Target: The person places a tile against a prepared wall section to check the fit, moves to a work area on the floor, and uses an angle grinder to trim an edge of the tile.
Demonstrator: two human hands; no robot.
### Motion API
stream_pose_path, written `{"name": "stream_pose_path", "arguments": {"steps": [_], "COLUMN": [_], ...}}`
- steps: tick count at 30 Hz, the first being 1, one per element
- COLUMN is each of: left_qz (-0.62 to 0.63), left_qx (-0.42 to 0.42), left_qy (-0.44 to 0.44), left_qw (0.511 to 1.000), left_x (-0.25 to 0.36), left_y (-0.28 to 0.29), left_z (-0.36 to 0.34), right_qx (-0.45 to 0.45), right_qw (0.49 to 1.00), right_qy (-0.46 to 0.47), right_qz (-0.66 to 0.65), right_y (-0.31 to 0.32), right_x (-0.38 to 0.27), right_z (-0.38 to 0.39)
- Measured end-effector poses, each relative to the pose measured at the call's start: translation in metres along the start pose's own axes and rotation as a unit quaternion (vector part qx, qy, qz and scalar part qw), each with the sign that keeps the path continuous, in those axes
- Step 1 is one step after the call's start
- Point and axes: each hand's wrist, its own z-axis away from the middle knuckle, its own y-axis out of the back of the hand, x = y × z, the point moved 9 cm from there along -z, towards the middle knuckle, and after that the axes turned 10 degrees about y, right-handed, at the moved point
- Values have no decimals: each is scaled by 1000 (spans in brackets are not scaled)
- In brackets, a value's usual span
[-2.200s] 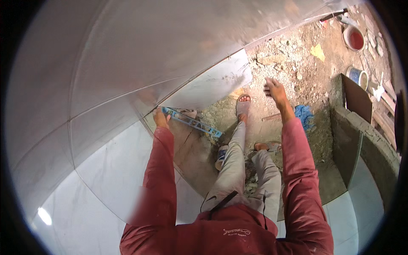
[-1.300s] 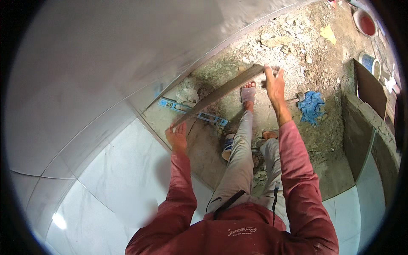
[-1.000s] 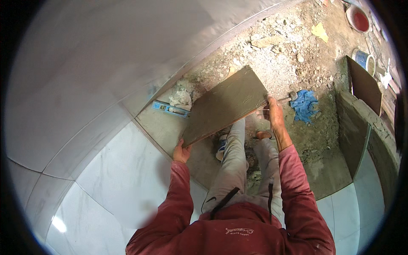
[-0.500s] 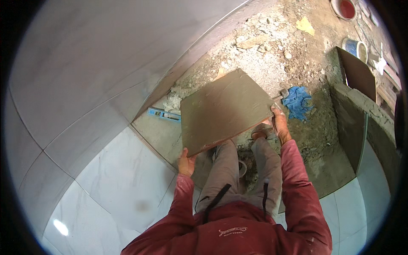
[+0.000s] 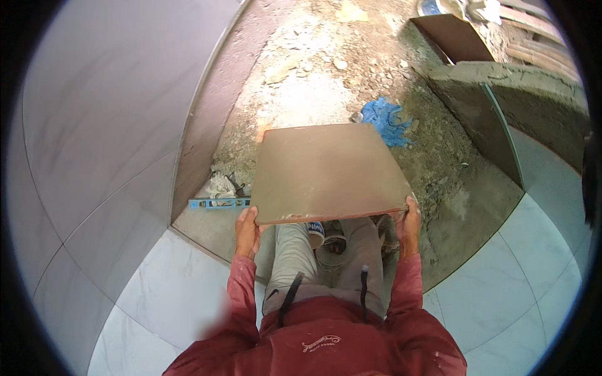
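Observation:
A square tile [image 5: 329,169], its upward face a dull grey-brown with a reddish edge, lies flat in the air above my legs, held at both near corners. My left hand [image 5: 247,232] grips its left corner and my right hand [image 5: 407,229] its right corner, fingers partly hidden underneath. Behind the tile's left side, a light-blue spirit level [image 5: 207,203] rests by a crumpled pale lump [image 5: 221,186]. A blue cloth or plastic [image 5: 385,119] lies just beyond the far right corner. A white-and-blue container [image 5: 315,233] shows between my legs below the tile.
White tiled wall [image 5: 100,125] stands at left, white tiled floor [image 5: 157,276] around me. Rough rubble ground [image 5: 313,69] stretches ahead. At right are a low cement wall [image 5: 527,81], a leaning brown panel [image 5: 448,34], wooden planks [image 5: 536,53] and a white-and-blue bucket [image 5: 433,7].
Both hands took hold of the tile, which went from nearly edge-on to flat and square before me. The view has turned rightward, so the rubble now sits straight ahead.

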Motion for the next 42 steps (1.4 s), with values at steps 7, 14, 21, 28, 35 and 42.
{"name": "stream_pose_path", "arguments": {"steps": [7,14,21,28,35,42], "left_qz": [-35,-24,-83,-15,-472,-513], "left_qx": [-41,-34,12,-91,-60,-79], "left_qy": [17,56,14,6,-187,-367], "left_qw": [998,998,996,996,860,772], "left_x": [-45,-77,-50,-22,10,29], "left_y": [-115,-145,-159,-175,-167,-192], "left_z": [-23,-34,-45,-48,-102,-166], "right_qx": [17,54,144,42,-104,-4], "right_qw": [999,997,983,941,922,946], "right_qy": [45,29,114,163,293,295], "right_qz": [-10,50,14,-294,-230,-135], "right_y": [93,137,143,143,143,141], "right_x": [-26,-32,-32,6,38,74], "right_z": [-47,-97,-111,-177,-236,-255]}}
